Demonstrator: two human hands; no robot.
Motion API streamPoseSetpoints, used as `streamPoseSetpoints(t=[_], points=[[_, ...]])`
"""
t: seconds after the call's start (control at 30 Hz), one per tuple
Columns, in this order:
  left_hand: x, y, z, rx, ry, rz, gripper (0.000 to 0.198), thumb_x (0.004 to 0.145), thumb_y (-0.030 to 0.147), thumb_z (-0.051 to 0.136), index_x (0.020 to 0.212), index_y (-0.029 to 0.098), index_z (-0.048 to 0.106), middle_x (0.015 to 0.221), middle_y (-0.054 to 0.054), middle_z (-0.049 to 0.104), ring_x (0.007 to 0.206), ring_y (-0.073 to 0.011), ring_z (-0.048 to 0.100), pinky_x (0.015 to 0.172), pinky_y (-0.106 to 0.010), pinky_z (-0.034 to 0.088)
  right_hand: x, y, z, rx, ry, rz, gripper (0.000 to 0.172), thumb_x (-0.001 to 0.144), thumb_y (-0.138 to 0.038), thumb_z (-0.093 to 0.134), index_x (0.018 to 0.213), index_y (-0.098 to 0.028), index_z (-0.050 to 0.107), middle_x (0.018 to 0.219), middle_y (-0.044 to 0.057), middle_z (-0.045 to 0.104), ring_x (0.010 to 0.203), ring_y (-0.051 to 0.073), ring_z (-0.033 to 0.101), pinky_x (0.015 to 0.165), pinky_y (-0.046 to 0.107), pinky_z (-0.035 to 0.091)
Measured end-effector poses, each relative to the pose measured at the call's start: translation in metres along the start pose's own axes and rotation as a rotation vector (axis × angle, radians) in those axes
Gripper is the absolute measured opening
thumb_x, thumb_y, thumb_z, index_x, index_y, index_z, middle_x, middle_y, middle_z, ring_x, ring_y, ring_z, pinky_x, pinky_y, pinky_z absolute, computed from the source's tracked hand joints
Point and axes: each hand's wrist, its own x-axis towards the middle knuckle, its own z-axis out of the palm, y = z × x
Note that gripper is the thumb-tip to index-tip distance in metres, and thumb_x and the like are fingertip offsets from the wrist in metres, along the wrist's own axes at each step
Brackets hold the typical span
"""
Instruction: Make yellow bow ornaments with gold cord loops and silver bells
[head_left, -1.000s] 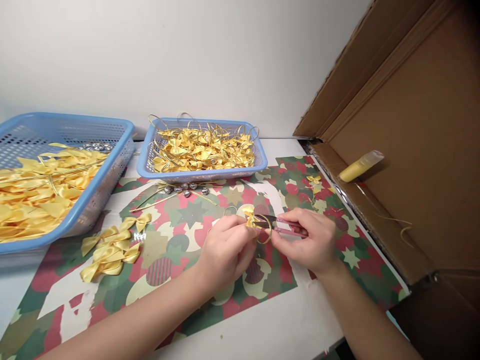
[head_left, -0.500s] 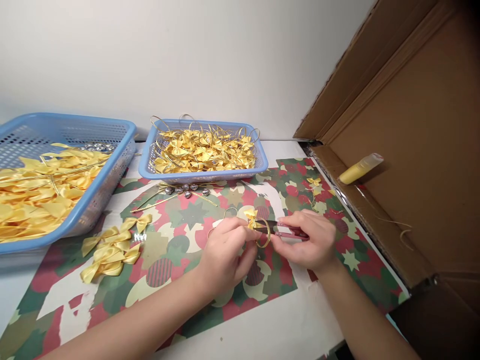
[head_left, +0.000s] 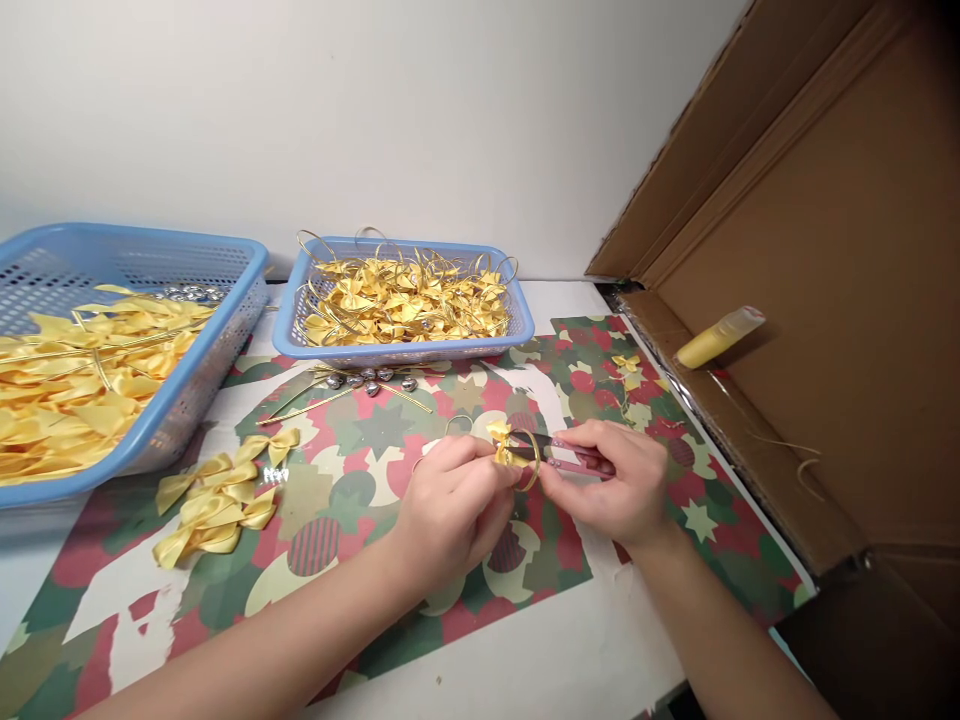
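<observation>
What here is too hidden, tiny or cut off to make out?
Head view, pink-handled tool: mostly covered by the right hand, so its kind is unclear.
Head view, gold bow: partly behind fingers of the left hand.
Head view, large blue basket: cut off by the left edge.
Head view, silver beads: too small to tell their shape.

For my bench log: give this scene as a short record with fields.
left hand: pinches a bow with a gold loop
right hand: holds snips, tips at the bow
mat: loose bows at left, beads at back
small basket: blue, looped bows inside
big basket: blue, yellow bows inside
box: open cardboard, yellow tube inside
</observation>
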Motion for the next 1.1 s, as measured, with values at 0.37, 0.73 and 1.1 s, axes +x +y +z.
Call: streamPoseSetpoints(t=[0.37, 0.73, 1.1], points=[[0.000, -0.001, 0.000, 0.083, -0.007, 0.038, 0.018, 0.083, 0.003, 0.051, 0.088, 0.020, 0.051, 0.066, 0.001, 0.063, 0.066, -0.0144, 0.059, 0.055, -0.026, 0.041, 0.007, -0.003, -0.011, 0.101, -0.179, 0.146, 0.015, 0.068, -0.020, 0.071, 0.066, -0.019, 0.056, 0.050, -0.007, 0.054, 0.042, 0.006, 0.043, 0.041, 0.018, 0.033], [0.002, 0.000, 0.000, 0.178, -0.002, 0.042, 0.014, 0.086, 0.006, 0.049, 0.085, 0.021, 0.052, 0.063, 0.002, 0.063, 0.066, -0.0151, 0.059, 0.057, -0.027, 0.035, 0.003, -0.006, -0.009, -0.030, -0.093, 0.096, 0.013, 0.072, -0.023, 0.071, 0.070, -0.019, 0.059, 0.053, -0.006, 0.058, 0.042, 0.007, 0.046, 0.047, 0.021, 0.039], [0.002, 0.001, -0.002, 0.117, 0.004, 0.014, 0.018, 0.081, 0.003, 0.052, 0.080, 0.021, 0.050, 0.062, 0.002, 0.058, 0.066, -0.0153, 0.059, 0.056, -0.026, 0.033, 0.002, -0.001, -0.006, -0.030, -0.016, -0.046, 0.017, 0.072, -0.022, 0.076, 0.076, -0.020, 0.059, 0.053, -0.005, 0.062, 0.043, 0.008, 0.050, 0.045, 0.022, 0.039]])
